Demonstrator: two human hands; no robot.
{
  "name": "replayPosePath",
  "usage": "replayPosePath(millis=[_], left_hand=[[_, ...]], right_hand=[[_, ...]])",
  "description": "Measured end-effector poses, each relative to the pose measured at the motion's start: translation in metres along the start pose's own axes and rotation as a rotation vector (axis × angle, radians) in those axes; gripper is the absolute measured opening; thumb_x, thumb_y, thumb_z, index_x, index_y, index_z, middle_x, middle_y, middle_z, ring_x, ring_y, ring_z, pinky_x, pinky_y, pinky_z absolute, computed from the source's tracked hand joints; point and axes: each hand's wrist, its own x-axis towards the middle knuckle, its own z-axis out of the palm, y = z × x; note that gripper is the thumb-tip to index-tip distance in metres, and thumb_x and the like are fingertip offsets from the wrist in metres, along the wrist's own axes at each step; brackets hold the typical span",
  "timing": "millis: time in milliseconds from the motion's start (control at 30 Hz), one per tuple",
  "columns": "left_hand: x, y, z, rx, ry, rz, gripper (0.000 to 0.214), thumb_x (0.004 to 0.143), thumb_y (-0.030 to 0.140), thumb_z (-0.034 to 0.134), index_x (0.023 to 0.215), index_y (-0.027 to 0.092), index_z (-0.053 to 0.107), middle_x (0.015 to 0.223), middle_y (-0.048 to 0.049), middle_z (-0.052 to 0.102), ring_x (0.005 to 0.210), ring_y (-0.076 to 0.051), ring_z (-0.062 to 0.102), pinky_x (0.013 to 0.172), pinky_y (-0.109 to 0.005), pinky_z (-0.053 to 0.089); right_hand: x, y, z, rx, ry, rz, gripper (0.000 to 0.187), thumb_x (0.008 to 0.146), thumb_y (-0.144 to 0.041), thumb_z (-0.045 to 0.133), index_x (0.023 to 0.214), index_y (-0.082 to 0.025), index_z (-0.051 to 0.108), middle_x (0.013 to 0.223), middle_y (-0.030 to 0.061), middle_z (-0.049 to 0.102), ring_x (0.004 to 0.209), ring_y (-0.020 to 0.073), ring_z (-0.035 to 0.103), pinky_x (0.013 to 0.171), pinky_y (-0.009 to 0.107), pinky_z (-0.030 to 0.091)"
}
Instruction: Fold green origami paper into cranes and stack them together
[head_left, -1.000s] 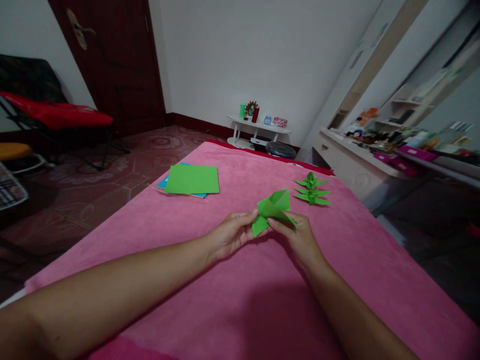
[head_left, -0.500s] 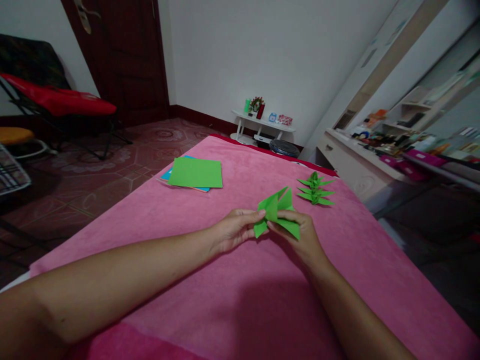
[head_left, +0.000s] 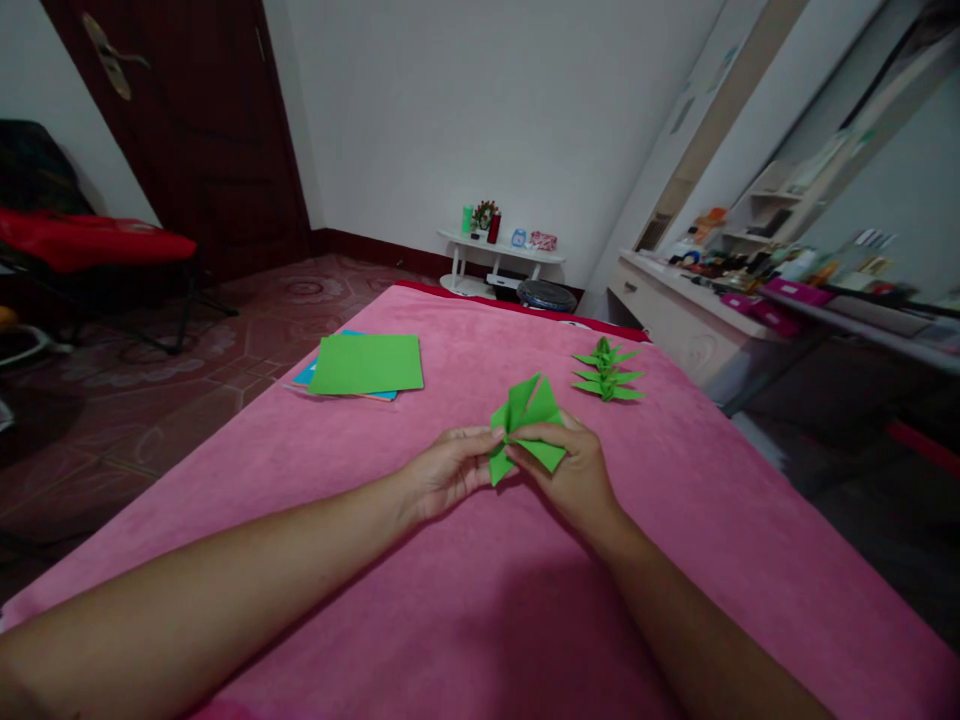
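Note:
A folded piece of green paper (head_left: 537, 408) is held up above the pink cloth, its pointed flaps spreading upward and downward. My left hand (head_left: 452, 468) pinches its left side between thumb and fingers. From the right, my right hand (head_left: 574, 462) grips the same paper, thumb and forefinger pressed near its centre. Some of my fingertips are hidden behind the flaps. Beyond my right hand, several spiky green paper figures (head_left: 607, 372) stand in a row on the cloth. To the far left lies a stack of paper sheets (head_left: 366, 363), green on top with blue showing beneath.
The pink cloth (head_left: 337, 580) covers the surface under my hands. At the far wall stands a low white shelf (head_left: 499, 247) with small items. A cluttered dresser (head_left: 675, 305) is on the right, and a red folding chair (head_left: 97, 240) on the left.
The whole view has shifted, so most things appear further left. My right thumb and forefinger have moved closer to the paper's centre, and its flaps sit at a slightly different angle.

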Motion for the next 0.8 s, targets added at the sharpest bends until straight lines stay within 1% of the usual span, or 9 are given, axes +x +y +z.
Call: replayPosePath(millis=[100,200,333,467,600,700,800], left_hand=[[-0.001,0.001,0.001,0.016,-0.018,-0.011,0.015,0.080,0.009,0.059,0.091,0.006,0.069,0.091,-0.0116,0.071,0.079,-0.016,0.067,0.079,-0.027,0.054],[-0.002,0.003,0.002,-0.009,0.006,-0.040,0.017,0.083,0.013,0.057,0.093,0.007,0.068,0.094,-0.0116,0.071,0.079,-0.016,0.067,0.079,-0.028,0.054],[-0.003,0.005,0.003,-0.036,0.035,-0.046,0.022,0.087,0.025,0.056,0.095,0.008,0.067,0.094,-0.0118,0.071,0.080,-0.016,0.067,0.081,-0.028,0.054],[-0.004,0.003,0.001,-0.031,0.057,-0.038,0.024,0.085,0.028,0.059,0.099,0.010,0.066,0.097,-0.0106,0.071,0.081,-0.017,0.067,0.081,-0.031,0.054],[-0.003,0.001,0.000,-0.013,0.064,-0.011,0.018,0.083,0.023,0.062,0.095,0.010,0.066,0.096,-0.0096,0.071,0.082,-0.017,0.067,0.082,-0.030,0.053],[-0.002,0.000,0.003,0.018,0.090,0.003,0.012,0.079,0.014,0.062,0.088,0.009,0.067,0.089,-0.0088,0.071,0.077,-0.015,0.067,0.078,-0.027,0.054],[-0.002,0.000,0.005,0.032,0.106,0.011,0.011,0.076,0.009,0.061,0.086,0.008,0.068,0.084,-0.0078,0.071,0.073,-0.014,0.066,0.075,-0.026,0.054]], right_hand=[[0.000,0.002,0.000,-0.033,0.000,-0.063,0.008,0.075,-0.031,0.070,0.076,-0.024,0.073,0.084,0.0055,0.067,0.079,0.0206,0.059,0.076,0.037,0.045],[0.002,0.002,-0.002,-0.120,-0.006,-0.137,0.006,0.073,-0.030,0.072,0.076,-0.026,0.074,0.082,0.0037,0.066,0.081,0.0204,0.058,0.082,0.039,0.041],[0.003,-0.001,-0.007,-0.223,-0.027,-0.211,0.008,0.071,-0.028,0.072,0.080,-0.027,0.074,0.083,0.0031,0.065,0.080,0.0195,0.057,0.090,0.042,0.035],[0.003,-0.003,-0.011,-0.344,-0.068,-0.261,0.011,0.072,-0.027,0.071,0.082,-0.028,0.073,0.087,0.0042,0.065,0.085,0.0208,0.057,0.096,0.045,0.030],[0.002,-0.007,-0.013,-0.435,-0.081,-0.310,0.017,0.072,-0.025,0.069,0.087,-0.029,0.073,0.087,0.0043,0.064,0.084,0.0209,0.055,0.098,0.046,0.029],[0.002,-0.011,-0.013,-0.476,-0.081,-0.327,0.022,0.074,-0.022,0.065,0.094,-0.027,0.071,0.089,0.0051,0.063,0.086,0.0213,0.054,0.100,0.046,0.027],[0.001,-0.014,-0.011,-0.500,-0.071,-0.326,0.023,0.076,-0.023,0.062,0.097,-0.025,0.070,0.087,0.0057,0.062,0.086,0.0215,0.053,0.102,0.046,0.027]])
